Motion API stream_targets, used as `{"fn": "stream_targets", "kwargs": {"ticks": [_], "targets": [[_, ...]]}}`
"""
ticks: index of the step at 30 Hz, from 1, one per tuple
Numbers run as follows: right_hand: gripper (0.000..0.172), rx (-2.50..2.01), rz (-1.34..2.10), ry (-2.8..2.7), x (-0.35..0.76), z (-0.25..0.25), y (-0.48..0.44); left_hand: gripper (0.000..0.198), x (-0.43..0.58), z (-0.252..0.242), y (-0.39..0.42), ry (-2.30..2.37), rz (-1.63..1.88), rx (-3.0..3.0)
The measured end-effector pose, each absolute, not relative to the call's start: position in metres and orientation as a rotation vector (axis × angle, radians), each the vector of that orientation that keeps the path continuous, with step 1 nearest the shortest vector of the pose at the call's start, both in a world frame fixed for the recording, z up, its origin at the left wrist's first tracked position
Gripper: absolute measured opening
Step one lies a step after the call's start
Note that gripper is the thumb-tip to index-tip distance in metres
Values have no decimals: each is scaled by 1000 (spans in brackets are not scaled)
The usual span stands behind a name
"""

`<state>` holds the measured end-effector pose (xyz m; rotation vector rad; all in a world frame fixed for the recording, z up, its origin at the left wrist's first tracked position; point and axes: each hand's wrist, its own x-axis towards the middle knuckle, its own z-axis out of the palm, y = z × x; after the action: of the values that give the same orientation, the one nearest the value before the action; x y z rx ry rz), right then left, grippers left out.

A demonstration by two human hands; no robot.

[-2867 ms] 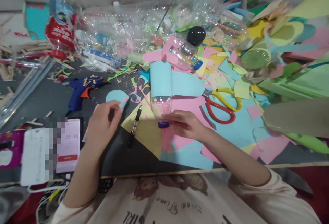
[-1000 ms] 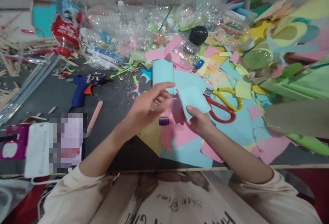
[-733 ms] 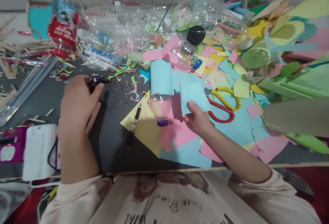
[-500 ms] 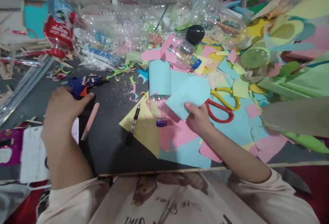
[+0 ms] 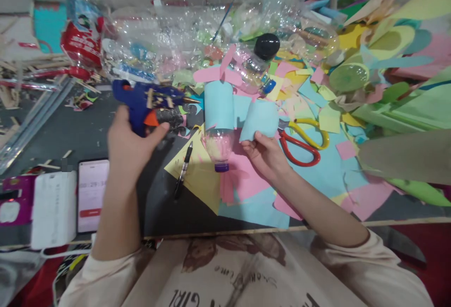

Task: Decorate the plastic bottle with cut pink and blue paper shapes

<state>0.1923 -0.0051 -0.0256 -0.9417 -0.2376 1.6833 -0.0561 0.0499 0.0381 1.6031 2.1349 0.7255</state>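
My left hand (image 5: pixel 132 140) is closed around the handle of a blue glue gun (image 5: pixel 139 102) with an orange trigger, its metal tip pointing right. Between the thumb and fingers of my right hand (image 5: pixel 264 156) is a light blue paper piece (image 5: pixel 260 118), bent into a curve. Between the hands lies a clear plastic bottle (image 5: pixel 219 145) with a purple cap, wrapped in light blue paper (image 5: pixel 219 105) and topped by pink paper strips (image 5: pixel 214 74). Scissors (image 5: pixel 301 145) with red and yellow handles lie right of my right hand.
A pen (image 5: pixel 183 170) lies on yellow paper (image 5: pixel 200 180). A phone (image 5: pixel 92 194), a white device (image 5: pixel 52 210) and a purple box (image 5: pixel 16 201) sit at the left. Clear bottles (image 5: pixel 169 29) crowd the back; coloured paper (image 5: pixel 405 86) heaps on the right.
My left hand has lifted the glue gun and brought it right, uncovering the phone. The paper in my right hand has been turned and now curves, slightly further left.
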Motion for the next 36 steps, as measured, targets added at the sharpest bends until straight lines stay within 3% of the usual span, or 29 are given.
{"fn": "stream_targets", "kwargs": {"ticks": [3,11,21,36], "targets": [[23,-915,1728,-137,191,-24,-4,50,-36,17,38,1880,980,1708],[18,-930,1811,-116,193,-25,1,51,-28,-7,26,1867,964,1758],[44,-812,1909,-321,200,-27,-1,37,-22,-12,19,1867,930,1846],[46,-809,1897,-345,200,-25,-2,37,-27,-16,17,1842,902,1935]]}}
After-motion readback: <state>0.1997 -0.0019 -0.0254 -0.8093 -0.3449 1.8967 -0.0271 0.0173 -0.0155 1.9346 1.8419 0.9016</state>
